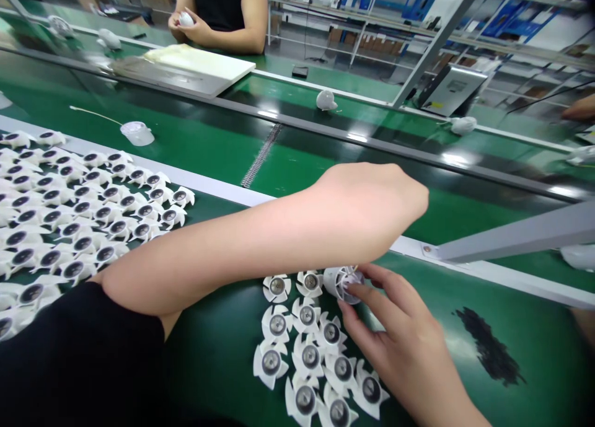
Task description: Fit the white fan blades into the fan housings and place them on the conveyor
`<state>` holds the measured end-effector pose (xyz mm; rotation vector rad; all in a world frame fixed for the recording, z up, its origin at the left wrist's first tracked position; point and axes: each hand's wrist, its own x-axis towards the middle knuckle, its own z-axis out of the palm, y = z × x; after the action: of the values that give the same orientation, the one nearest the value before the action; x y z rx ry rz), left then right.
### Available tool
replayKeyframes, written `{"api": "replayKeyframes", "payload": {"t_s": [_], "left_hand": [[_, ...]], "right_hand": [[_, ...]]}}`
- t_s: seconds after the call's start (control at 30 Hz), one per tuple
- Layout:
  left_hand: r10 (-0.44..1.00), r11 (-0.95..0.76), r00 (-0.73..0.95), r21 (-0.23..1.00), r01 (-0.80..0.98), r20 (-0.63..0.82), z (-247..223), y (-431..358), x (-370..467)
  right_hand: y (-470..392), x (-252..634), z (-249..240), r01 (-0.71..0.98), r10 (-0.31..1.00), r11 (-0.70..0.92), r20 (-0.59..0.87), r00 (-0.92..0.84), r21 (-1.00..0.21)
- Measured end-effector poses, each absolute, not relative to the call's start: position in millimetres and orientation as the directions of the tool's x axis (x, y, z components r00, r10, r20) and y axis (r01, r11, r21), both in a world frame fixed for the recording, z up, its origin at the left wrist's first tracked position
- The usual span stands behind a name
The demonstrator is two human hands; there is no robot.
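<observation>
My right hand point(400, 328) grips a small white round fan housing point(341, 283) with ribs, thumb and fingers closed around its rim. Across the view reaches my left forearm, and my left hand point(385, 207) is bent over just above and beyond the housing. Its fingers are hidden from view, so whether it holds anything cannot be seen. Beside and below the housing lie several white fan impellers point(310, 356) with grey metal hubs, spread on the green work surface point(214, 365).
Many more white impellers point(83, 210) cover the left side. Beyond a white rail, a green conveyor point(199, 148) carries a white part with a wire point(137, 133). A dark patch point(490, 346) lies at right. Across the line, a person point(223, 18) holds a white part. A metal post point(520, 232) slants at right.
</observation>
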<state>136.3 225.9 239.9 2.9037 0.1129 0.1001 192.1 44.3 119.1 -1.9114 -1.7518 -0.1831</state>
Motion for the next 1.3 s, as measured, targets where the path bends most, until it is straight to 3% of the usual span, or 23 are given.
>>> {"api": "replayKeyframes", "payload": {"t_s": [0.23, 0.4, 0.53, 0.67, 0.77, 0.87, 1.0, 1.13, 1.3], "left_hand": [[0.043, -0.959, 0.998, 0.277, 0.056, -0.053, 234, 232, 135], [-0.055, -0.965, 0.924, 0.259, 0.048, -0.378, 218, 233, 140], [-0.018, -0.97, 0.903, 0.227, 0.088, -0.43, 209, 233, 148], [-0.058, -0.947, 0.928, 0.314, 0.066, -0.368, 211, 244, 146], [-0.085, -0.929, 0.965, 0.369, 0.014, -0.25, 220, 254, 140], [0.014, -0.939, 0.998, 0.342, 0.037, -0.068, 232, 261, 136], [0.148, -0.941, 0.979, 0.324, 0.097, 0.138, 238, 268, 138], [0.283, -0.949, 0.931, 0.207, 0.237, 0.23, 225, 280, 147], [0.435, -0.901, 0.885, 0.063, 0.43, 0.165, 215, 290, 155]], "right_hand": [[48, 186, 112, 0.951, 0.874, -0.066, 0.442, 0.201, -0.302], [50, 185, 117, 0.96, 0.918, -0.097, 0.349, 0.188, -0.262], [52, 187, 118, 0.95, 0.925, -0.122, 0.314, 0.214, -0.289], [49, 193, 111, 0.931, 0.913, -0.097, 0.341, 0.224, -0.352], [45, 202, 107, 0.944, 0.912, 0.012, 0.391, 0.125, -0.33], [41, 214, 110, 0.957, 0.885, 0.04, 0.455, 0.099, -0.286], [35, 223, 117, 0.948, 0.812, -0.05, 0.539, 0.222, -0.315], [34, 224, 112, 0.939, 0.833, -0.08, 0.495, 0.248, -0.336], [36, 226, 102, 0.951, 0.864, -0.052, 0.463, 0.196, -0.304]]}}
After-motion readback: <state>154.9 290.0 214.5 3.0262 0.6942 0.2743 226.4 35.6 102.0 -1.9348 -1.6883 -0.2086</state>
